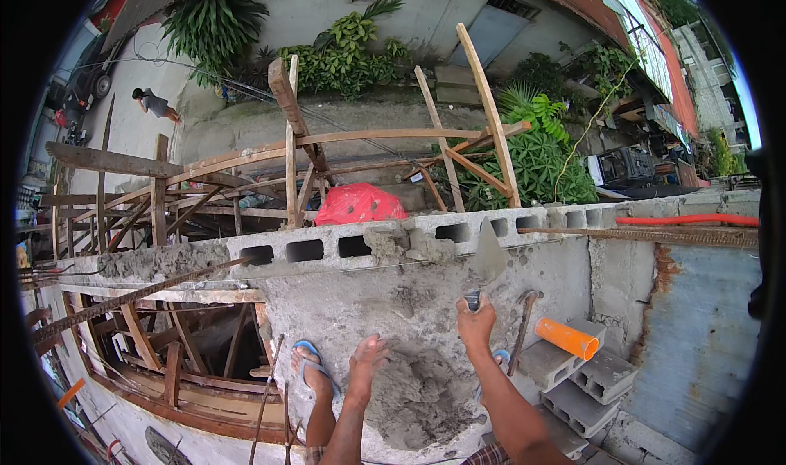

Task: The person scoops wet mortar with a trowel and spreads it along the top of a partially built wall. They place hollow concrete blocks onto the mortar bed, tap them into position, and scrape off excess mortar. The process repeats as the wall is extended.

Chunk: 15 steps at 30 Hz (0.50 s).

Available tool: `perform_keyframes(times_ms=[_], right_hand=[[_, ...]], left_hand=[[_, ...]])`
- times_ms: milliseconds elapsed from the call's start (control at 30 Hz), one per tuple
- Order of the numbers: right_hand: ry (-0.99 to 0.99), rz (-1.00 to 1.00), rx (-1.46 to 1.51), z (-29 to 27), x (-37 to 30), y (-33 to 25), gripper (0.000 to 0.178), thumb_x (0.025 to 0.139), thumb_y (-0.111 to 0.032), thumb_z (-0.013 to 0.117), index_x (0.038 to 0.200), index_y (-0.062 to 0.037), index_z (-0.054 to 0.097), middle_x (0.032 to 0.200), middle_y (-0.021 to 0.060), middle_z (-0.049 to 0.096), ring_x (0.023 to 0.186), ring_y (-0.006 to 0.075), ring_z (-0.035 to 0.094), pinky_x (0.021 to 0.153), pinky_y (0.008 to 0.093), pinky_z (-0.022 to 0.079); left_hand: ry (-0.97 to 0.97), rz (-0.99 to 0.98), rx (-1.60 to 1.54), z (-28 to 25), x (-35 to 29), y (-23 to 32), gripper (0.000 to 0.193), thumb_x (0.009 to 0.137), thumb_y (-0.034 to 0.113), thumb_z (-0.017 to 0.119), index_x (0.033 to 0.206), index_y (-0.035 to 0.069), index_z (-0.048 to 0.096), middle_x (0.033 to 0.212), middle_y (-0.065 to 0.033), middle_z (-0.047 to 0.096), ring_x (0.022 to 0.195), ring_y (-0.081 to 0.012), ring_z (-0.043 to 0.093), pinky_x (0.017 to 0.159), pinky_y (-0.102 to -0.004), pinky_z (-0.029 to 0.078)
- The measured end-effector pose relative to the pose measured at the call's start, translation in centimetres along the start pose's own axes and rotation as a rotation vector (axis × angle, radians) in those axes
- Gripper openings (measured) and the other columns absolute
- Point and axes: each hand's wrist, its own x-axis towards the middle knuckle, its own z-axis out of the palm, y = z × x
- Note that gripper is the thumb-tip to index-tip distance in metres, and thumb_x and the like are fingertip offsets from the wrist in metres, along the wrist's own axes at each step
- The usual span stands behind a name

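An outdoor building site — hollow blocks (550, 365), wet mortar (417, 399), timber framing (291, 170).

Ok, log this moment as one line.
right hand: grips trowel, blade toward hollow-block row | left hand: open, nothing held, near mortar heap | nearby: orange tube on stacked blocks

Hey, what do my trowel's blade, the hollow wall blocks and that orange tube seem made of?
Trowel blade: probably metal, dull grey, thin and pointed.
Hollow wall blocks: likely concrete, matte, grey and rough.
Orange tube: perhaps plastic, judging by its bright, even colour.
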Motion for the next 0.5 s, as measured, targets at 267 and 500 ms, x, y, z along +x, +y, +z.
perform_keyframes(times_ms=[267,500], right_hand=[[-0.223,0.322,0.273,4.2,-7.9,-6.2,0.024,0.081,-0.017,0.071,0.087,0.0018,0.057,0.059,0.0053,0.055,0.054,0.0173,0.056,0.051,0.0346,0.045],[-0.107,0.086,-0.092,-5.4,-7.1,-4.8,0.033,0.074,-0.014,0.074,0.098,0.0036,0.06,0.081,0.0218,0.066,0.074,0.0337,0.066,0.067,0.0404,0.051]], left_hand=[[0.064,0.224,0.273,-2.0,-0.8,5.7,0.059,0.094,0.045,0.055,0.134,0.002,0.048,0.134,-0.0161,0.052,0.12,-0.0265,0.052,0.1,-0.0392,0.039],[0.115,0.785,0.813,5.5,7.6,16.5,0.056,0.095,0.037,0.055,0.131,-0.005,0.047,0.131,-0.0236,0.052,0.12,-0.0324,0.05,0.103,-0.041,0.037]])
